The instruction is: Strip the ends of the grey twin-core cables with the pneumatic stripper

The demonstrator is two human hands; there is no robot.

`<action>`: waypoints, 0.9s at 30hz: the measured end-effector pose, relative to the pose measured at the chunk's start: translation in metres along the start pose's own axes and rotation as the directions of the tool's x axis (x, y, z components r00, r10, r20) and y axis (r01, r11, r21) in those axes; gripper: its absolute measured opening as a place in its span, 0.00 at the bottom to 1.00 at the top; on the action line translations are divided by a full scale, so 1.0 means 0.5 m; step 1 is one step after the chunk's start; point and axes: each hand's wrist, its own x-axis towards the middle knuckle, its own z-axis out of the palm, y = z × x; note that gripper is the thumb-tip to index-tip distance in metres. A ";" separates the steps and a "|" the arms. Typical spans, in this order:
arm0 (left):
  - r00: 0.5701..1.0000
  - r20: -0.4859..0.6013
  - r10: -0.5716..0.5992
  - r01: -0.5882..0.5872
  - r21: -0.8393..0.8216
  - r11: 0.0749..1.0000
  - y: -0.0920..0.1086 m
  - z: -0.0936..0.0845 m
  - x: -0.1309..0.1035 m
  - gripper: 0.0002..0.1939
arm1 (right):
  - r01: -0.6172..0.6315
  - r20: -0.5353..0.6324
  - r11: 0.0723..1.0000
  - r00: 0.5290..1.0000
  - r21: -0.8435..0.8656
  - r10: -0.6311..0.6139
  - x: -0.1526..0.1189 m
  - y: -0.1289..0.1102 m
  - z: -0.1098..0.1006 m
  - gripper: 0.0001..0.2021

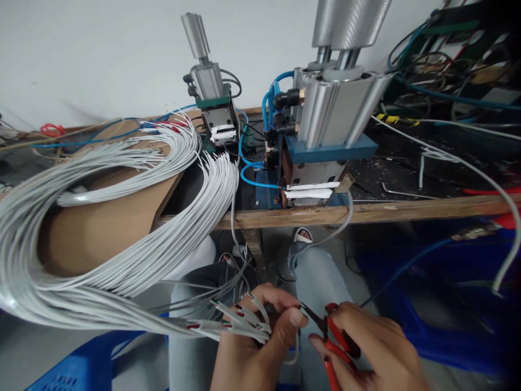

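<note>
1. Head view, near centre: a cable end point(299, 307) is pinched between thumb and forefinger of the left hand point(264, 345), right at its tip, apparently so that only a short piece is offered to the tool and kept steady.

2. Just to the right, the red-handled snips point(338, 334) are gripped in the right hand point(380, 342), fingers wrapped about the handles. The points are angled left and brought up to the pinched end, presumably for a fine, close reach; whether the blades are closed on anything is too small to be told.

3. And behind that pinch, several loose cable tips point(240, 319), coloured cores showing, are fanned across the left hand, probably so that they are kept within reach yet clear of the blades.

4. Over to the left, the long white cable bundle point(134, 266) is looped in a wide curve, likely to be kept from tangling, with part of it laid over the cardboard point(101, 228), which may be meant as a clean rest.

5. On the far side, the large pneumatic press point(331, 125) is stood by the near edge of the workbench point(280, 218), fed by blue tubing point(266, 111); it is touched by neither hand.
</note>
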 end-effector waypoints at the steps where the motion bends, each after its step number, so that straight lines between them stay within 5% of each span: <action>1: 1.000 0.007 0.004 -0.004 0.002 1.000 0.000 0.000 0.000 0.16 | 0.014 0.004 1.000 1.000 0.006 -0.014 0.001 0.000 -0.001 0.12; 20: 0.999 0.030 0.035 -0.037 0.064 0.997 -0.006 -0.005 0.001 0.11 | 0.054 -0.015 0.999 0.998 0.006 -0.054 0.000 0.008 0.000 0.08; 27: 0.990 0.014 0.143 -0.143 0.196 0.970 -0.002 0.001 0.001 0.04 | 0.080 0.010 0.995 0.997 -0.067 -0.080 -0.004 0.010 -0.014 0.12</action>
